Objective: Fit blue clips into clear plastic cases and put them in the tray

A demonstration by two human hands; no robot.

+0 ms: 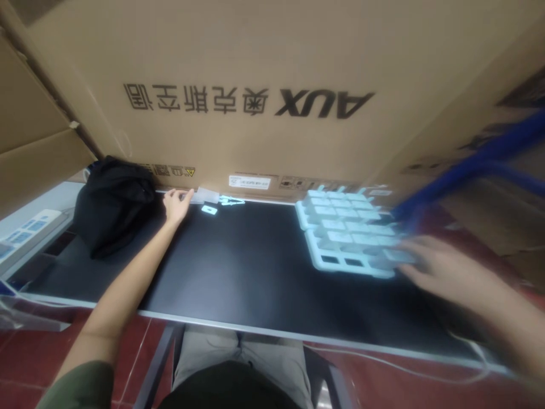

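My left hand (176,205) is at the far edge of the black table, its fingers curled by a pale translucent piece (208,195). What they grip is hard to make out. Beside it lie a small light-blue rectangular piece (209,210) with a hole and some thin light-blue strips (231,200). On the right, my right hand (430,266), smeared by motion, pinches a pale grey-blue block (398,257) at the near right corner of a light-blue rack (317,250). Rows of similar blocks (336,224) fill most of the rack; two slots at its near edge show dark.
A large AUX cardboard box (255,51) stands upright along the back of the black table (230,267). A black cloth bag (114,199) and a white power strip (29,233) are at the left. A blue metal bar (477,162) slants across the right.
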